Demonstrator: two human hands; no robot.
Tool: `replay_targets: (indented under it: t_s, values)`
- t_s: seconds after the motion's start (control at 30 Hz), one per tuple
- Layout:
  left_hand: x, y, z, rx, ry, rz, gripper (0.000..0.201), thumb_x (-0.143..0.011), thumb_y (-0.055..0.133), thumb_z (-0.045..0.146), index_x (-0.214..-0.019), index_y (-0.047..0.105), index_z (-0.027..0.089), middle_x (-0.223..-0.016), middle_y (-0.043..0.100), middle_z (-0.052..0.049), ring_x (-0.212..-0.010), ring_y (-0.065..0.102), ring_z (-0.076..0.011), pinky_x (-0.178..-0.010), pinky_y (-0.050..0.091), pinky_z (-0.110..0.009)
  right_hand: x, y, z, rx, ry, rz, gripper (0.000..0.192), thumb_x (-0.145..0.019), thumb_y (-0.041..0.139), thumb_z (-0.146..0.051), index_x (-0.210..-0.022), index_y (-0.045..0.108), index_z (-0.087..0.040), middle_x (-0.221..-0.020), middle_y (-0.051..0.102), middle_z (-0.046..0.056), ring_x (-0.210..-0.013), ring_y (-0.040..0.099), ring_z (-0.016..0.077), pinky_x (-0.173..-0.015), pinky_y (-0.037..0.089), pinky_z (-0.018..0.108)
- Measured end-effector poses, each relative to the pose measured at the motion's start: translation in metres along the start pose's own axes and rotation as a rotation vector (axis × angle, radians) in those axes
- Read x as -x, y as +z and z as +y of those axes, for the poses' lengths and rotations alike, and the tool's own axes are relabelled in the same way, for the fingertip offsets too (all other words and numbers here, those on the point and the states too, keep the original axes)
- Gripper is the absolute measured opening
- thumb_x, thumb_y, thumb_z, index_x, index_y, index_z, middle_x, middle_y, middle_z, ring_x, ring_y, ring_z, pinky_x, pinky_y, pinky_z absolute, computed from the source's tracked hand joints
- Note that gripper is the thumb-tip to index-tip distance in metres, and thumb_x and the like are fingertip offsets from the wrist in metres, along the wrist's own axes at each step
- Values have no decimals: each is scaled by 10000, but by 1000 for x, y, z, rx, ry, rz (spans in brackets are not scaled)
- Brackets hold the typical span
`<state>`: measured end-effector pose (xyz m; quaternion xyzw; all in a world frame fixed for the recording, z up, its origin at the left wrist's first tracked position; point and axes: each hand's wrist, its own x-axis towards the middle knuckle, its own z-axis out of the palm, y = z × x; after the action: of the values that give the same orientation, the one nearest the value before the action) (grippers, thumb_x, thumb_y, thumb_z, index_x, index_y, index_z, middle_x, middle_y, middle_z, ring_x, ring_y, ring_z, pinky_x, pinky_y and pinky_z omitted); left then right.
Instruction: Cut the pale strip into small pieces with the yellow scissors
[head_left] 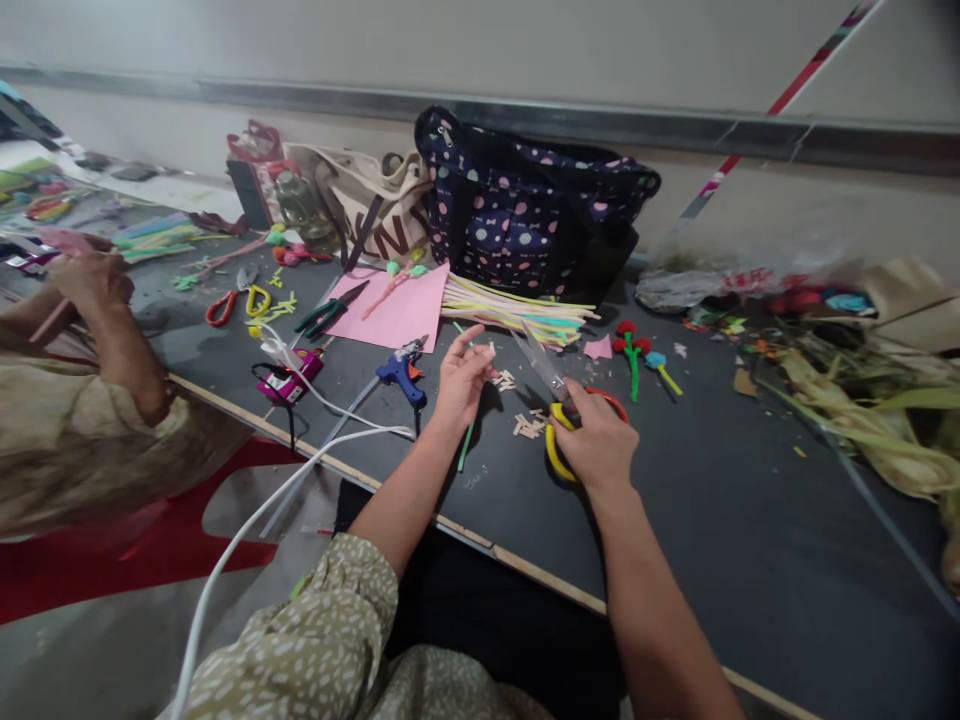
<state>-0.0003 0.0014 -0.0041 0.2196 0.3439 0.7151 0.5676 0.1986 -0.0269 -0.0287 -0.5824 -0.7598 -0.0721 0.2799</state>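
Gripping scissors (564,425) and green stem (466,438)

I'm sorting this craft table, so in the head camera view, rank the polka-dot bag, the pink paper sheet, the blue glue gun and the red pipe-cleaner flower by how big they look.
1. polka-dot bag
2. pink paper sheet
3. blue glue gun
4. red pipe-cleaner flower, close to the glue gun in apparent size, so that pair is unsure.

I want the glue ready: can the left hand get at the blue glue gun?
Probably yes: the left hand hovers just right of the blue glue gun, with only bare black table between them.
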Motion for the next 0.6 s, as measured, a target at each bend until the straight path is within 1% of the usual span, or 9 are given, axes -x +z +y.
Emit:
replay_targets:
  t_s: [0.1, 0.17, 0.27, 0.4, 0.6]
  values:
    - [-1, -1, -1, 43, -82, 2, 354, -610, 809, 180, -942, 685, 178, -723, 640, 39, -559, 554, -32, -597, 482, -169, 1, 2, 1, -106, -19, -11, 434, -821, 572, -365, -1239, 606, -254, -898, 689, 26, -812, 607, 162, -642, 381, 252]
    - [-1, 0, -1, 75, -106, 8, 307, -613, 811, 171, -893, 684, 169, -724, 639, 41, -584, 578, -31, -612, 492, -162, 2, 3, 0, -133, -60, -28, 441, -814, 589, -358, -1241, 609, -248, -921, 700, 21, -812, 617, 157, -656, 395, 247]
    - [0, 0, -1, 105, -126, 14, 284, -615, 812, 161, -864, 675, 171, -710, 636, 44, -610, 603, -42, -626, 505, -167, 3, 3, -2, -130, -112, -50, 461, -807, 610, -350, -1253, 609, -236, -948, 712, 18, -811, 625, 148, -652, 396, 242]
    - [1, 1, -1, 114, -140, 6, 289, -619, 811, 165, -868, 666, 176, -692, 634, 43, -615, 606, -48, -624, 503, -163, 4, 4, -5, -104, -144, -59, 448, -824, 588, -374, -1249, 620, -235, -946, 718, 26, -786, 618, 140, -616, 377, 243]
    - [2, 1, -1, 113, -131, 9, 300, -610, 816, 163, -867, 664, 186, -763, 664, 41, -599, 602, -45, -606, 501, -165, 4, 4, -7, -78, -152, -71, 424, -835, 576, -393, -1221, 645, -232, -911, 722, 31, -756, 614, 137, -602, 355, 249]
